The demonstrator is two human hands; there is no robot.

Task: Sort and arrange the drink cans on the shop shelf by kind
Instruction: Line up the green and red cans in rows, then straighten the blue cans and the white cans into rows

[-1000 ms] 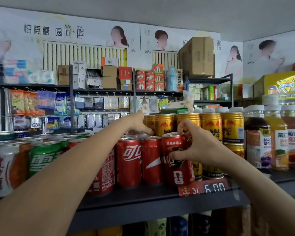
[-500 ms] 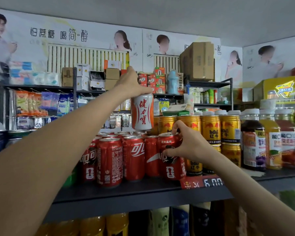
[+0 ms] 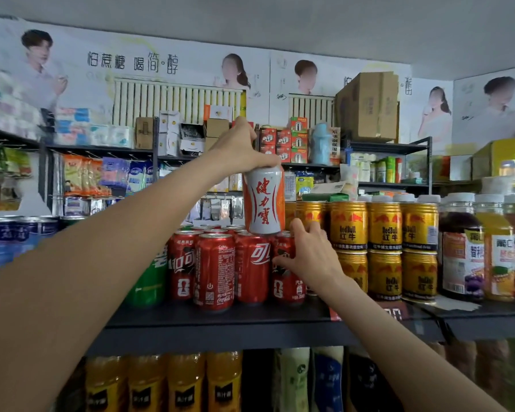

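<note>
Left hand (image 3: 240,150) grips white-orange can (image 3: 263,200) by top rim, lifted above red cola cans (image 3: 235,269) on shelf (image 3: 220,319). Right hand (image 3: 308,257) steadies end red can, fingers curled round it. I judge can rigid, smooth (likely slippery); mid-body hold safer.

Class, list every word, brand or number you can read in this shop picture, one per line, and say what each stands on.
"健力寶": white and orange can, held by the left hand.
"RedBull 红牛": gold cans.
"Coca-Cola": red cola can; the right hand holds another red can.
"怕蔗糖 喝简·醇": wall poster.
Price tag, juice bottle labels: too blurred.
</note>
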